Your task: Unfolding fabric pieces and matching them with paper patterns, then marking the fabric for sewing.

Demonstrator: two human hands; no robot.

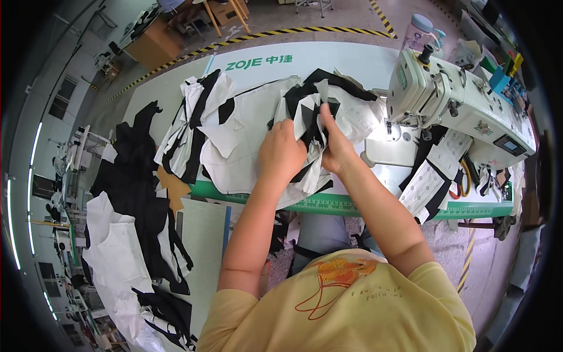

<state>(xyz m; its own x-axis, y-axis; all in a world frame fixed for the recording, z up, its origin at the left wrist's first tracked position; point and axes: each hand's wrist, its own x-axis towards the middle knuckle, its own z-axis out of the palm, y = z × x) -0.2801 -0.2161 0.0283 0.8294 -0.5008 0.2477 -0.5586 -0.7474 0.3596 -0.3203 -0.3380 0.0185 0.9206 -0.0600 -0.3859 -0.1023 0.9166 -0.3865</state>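
Observation:
Both my hands grip a bunched stack of black and white fabric pieces (306, 120) above the middle of the sewing table. My left hand (284, 151) is closed on the stack's left side, its fingers curled and partly hidden. On the right side, my right hand (339, 142) pinches the stack with its thumb pointing up along it. Beneath and around the stack lie white pattern sheets (249, 141) and black cloth (343, 84). The white sewing machine (451, 97) stands to the right of my right hand, its lamp lit over the needle plate (392, 149).
Black and white cut pieces (196, 126) are heaped left of the sheets. More black cloth (132, 164) covers a side table at left. Orange-handled scissors (465, 178) and printed paper strips (428, 185) lie under the machine arm. A bottle (417, 32) stands behind it. A green ruler edge (328, 203) borders the table's front.

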